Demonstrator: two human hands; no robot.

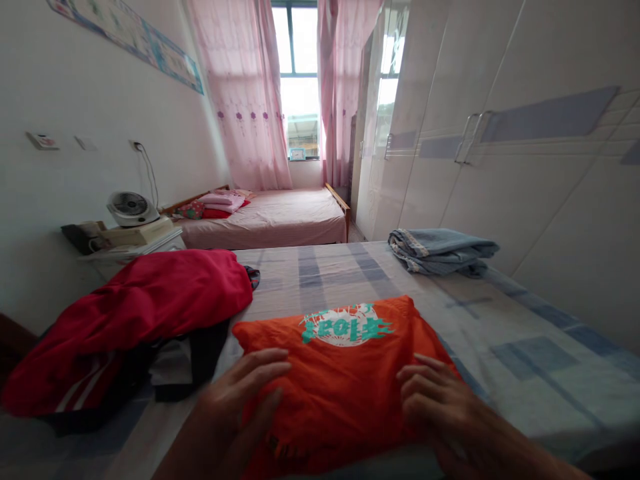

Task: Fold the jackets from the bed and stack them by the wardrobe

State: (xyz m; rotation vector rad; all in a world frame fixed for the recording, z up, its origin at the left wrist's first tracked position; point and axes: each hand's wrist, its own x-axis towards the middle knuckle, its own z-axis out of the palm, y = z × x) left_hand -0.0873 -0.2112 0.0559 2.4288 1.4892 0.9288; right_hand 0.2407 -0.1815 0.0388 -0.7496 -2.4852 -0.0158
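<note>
An orange T-shirt [345,373] lies folded on the bed in front of me, its green and white print upside down to my view. At its left side, my left hand [250,393] rests against the fabric with fingers stretched and the thumb apart. My right hand [435,400] is at the shirt's right side, its fingers bent and close together on the cloth; its thumb is hidden. Part of the shirt reaches out beyond the right hand. The near edge is wrinkled and runs to the bottom of the view.
A heap of clothes with a red garment [170,293] on top lies left. Folded blue-grey jeans [440,250] lie at the far right of the patterned bedsheet [535,353]. Behind are a nightstand with a small fan [131,208], a second bed [280,213] and a wardrobe [500,180].
</note>
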